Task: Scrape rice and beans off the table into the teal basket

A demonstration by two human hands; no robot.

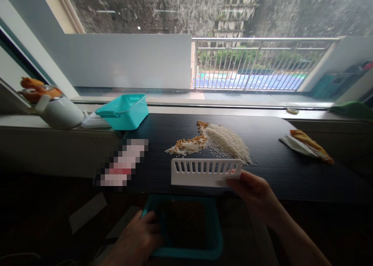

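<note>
In my right hand is a white slotted plastic divider, gripped at its right end above the table's front edge. Just behind it, a heap of white rice lies on the dark table, with yellow soybeans mixed in along its left part. My left hand is closed on the left rim of a teal basin, held below the table edge. Inside the basin lies a dark brownish mass of grains or beans, too dim to name surely.
An empty-looking teal basket stands at the table's back left, near a grey pot. A blurred pink packet lies at the left edge. A crumpled yellow and white bag rests at the right. The window sill runs behind.
</note>
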